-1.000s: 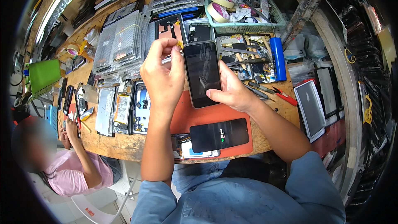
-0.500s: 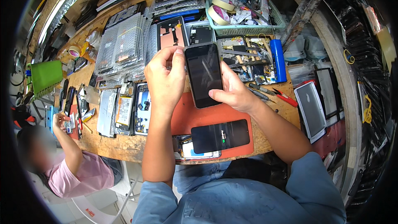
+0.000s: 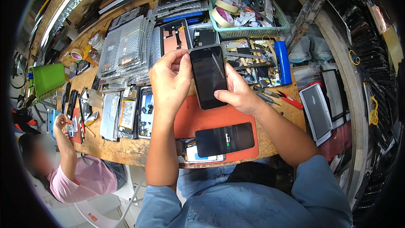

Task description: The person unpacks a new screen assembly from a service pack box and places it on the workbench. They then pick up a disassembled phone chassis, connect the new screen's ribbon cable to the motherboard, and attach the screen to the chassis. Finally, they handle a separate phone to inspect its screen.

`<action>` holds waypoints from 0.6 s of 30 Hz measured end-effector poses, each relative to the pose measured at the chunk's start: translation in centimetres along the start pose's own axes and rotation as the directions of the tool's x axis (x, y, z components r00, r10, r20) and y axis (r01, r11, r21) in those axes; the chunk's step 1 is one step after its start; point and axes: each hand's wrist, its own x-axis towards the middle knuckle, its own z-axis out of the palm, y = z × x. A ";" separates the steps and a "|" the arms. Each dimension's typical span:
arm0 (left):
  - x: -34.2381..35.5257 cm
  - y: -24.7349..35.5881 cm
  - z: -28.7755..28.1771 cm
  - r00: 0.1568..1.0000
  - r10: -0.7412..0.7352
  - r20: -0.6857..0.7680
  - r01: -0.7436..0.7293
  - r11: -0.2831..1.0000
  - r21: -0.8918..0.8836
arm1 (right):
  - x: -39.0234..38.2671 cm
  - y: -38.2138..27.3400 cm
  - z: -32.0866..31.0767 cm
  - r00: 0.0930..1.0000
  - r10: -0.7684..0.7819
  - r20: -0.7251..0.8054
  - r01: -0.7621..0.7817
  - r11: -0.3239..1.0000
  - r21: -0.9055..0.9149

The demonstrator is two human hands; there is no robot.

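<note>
A dark-screened smartphone point(image 3: 208, 78) is held upright above the orange-red mat, its screen facing me and unlit but for reflections. My right hand point(image 3: 239, 90) grips its right side, thumb over the lower screen. My left hand point(image 3: 172, 78) is closed in a pinch at the phone's upper left edge; whatever lies between the fingertips is too small to make out. Below, a second black phone point(image 3: 223, 140) with a small lit logo lies on the mat point(image 3: 190, 120). It partly covers an opened phone body point(image 3: 190, 150) with its inner parts showing.
Bubble-wrapped panels point(image 3: 126, 46) are stacked at the back left. Opened phone bodies point(image 3: 126, 112) lie left of the mat. A green basket point(image 3: 253, 29) holds tape and scraps. Red-handled pliers point(image 3: 291, 100) lie at right. A co-worker in pink point(image 3: 84, 177) handles a small part at far left.
The phone and both my hands have shifted very slightly right, with the grip unchanged. The co-worker's hand has moved slightly.
</note>
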 end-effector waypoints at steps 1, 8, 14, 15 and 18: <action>0.0 0.0 0.0 1.000 0.004 0.016 -0.004 1.000 0.018 | 0.0 -0.1 0.0 1.000 0.004 -0.001 -0.004 1.000 0.001; 0.2 -0.3 0.0 1.000 0.016 0.001 -0.016 0.998 0.065 | -0.2 -0.2 -0.1 0.998 0.055 -0.010 -0.055 0.998 0.014; 0.1 -0.3 0.2 1.000 0.011 0.004 -0.011 0.998 0.058 | -0.2 -0.8 0.4 0.999 0.025 -0.026 -0.026 1.000 -0.016; 0.1 -0.2 0.2 1.000 0.006 -0.002 -0.006 0.998 0.062 | -0.1 -0.8 0.4 0.999 0.035 -0.024 -0.035 0.999 -0.015; 0.1 -0.4 0.2 1.000 0.027 -0.016 -0.026 0.997 0.067 | -0.1 -0.3 0.0 0.999 0.046 -0.013 -0.046 0.999 0.014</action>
